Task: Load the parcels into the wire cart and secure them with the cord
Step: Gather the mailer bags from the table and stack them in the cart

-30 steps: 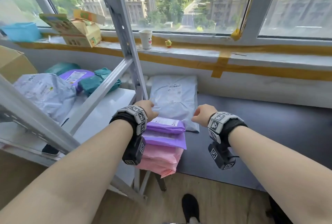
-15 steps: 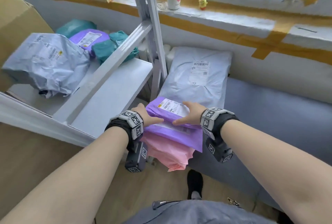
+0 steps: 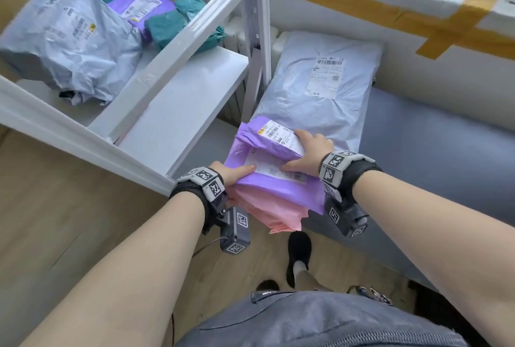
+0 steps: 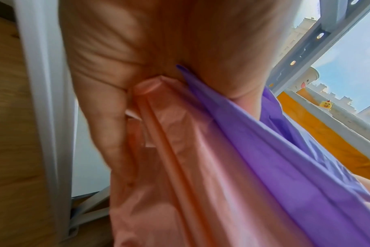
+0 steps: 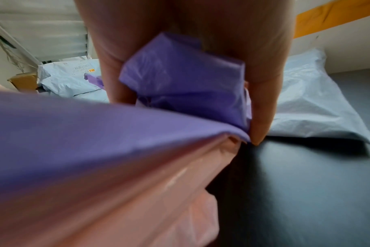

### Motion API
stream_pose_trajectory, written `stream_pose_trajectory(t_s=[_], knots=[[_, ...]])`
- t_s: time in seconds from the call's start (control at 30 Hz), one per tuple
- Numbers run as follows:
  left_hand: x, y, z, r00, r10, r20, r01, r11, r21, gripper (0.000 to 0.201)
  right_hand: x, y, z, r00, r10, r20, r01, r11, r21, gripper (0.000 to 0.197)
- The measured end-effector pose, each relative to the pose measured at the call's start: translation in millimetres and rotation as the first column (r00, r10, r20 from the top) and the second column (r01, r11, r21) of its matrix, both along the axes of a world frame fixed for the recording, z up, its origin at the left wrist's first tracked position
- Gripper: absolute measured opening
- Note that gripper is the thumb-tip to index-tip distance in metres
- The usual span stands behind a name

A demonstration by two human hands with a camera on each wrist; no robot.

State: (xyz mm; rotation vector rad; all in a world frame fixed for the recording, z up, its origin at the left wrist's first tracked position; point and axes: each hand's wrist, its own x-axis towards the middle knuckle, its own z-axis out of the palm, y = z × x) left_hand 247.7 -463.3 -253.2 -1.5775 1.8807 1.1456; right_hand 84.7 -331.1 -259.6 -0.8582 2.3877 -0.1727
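A person lifts a stack of soft parcels between both hands at the corner of the dark bench (image 3: 434,157). The left hand (image 3: 232,172) is clamped on the stack's near-left edge, thumb on top of the large purple parcel (image 3: 274,182) and fingers under the pink parcel (image 3: 274,211). The right hand (image 3: 309,153) curls over the small purple parcel (image 3: 269,139) on top, pinning it to the stack.

The slack, slippery bags look likely to slide over one another: the pink one sags out below and toward the person, and could slip free if the stack tips. The top parcel is held only by the right hand's pressure.

The stack's long axis runs from the wrists away toward the big grey parcel (image 3: 320,82) lying beyond the fingertips, labels facing up. No cart or cord is in view.
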Motion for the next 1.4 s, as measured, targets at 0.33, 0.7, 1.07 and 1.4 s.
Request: stream_pose_trajectory(t_s=[0.33,0.7,1.07,1.4], knots=[[1.9,20.1,-25.3,0.984,-0.093,-0.152,0.091,0.996,-0.022,0.113,24.5,51.7,0.9,0.986,-0.163,0.021,0.164,0.986,-0.025,0.095],[-56.0,122.8,16.5,0.847,-0.477,-0.236,0.451,0.878,-0.158,0.074,47.5,186.1,9.8,0.809,-0.586,0.045,0.587,0.804,-0.095,0.091],[-183.8,222.9,28.8,0.630,-0.754,-0.183,0.690,0.652,-0.314,0.033,-18.0,287.4,5.1,0.579,-0.807,0.119,0.815,0.569,-0.108,0.094],[-308.6,287.3,45.3,0.623,-0.744,-0.242,0.643,0.663,-0.384,0.052,-121.3,338.6,7.8,0.473,-0.867,0.161,0.880,0.453,-0.146,0.088]])
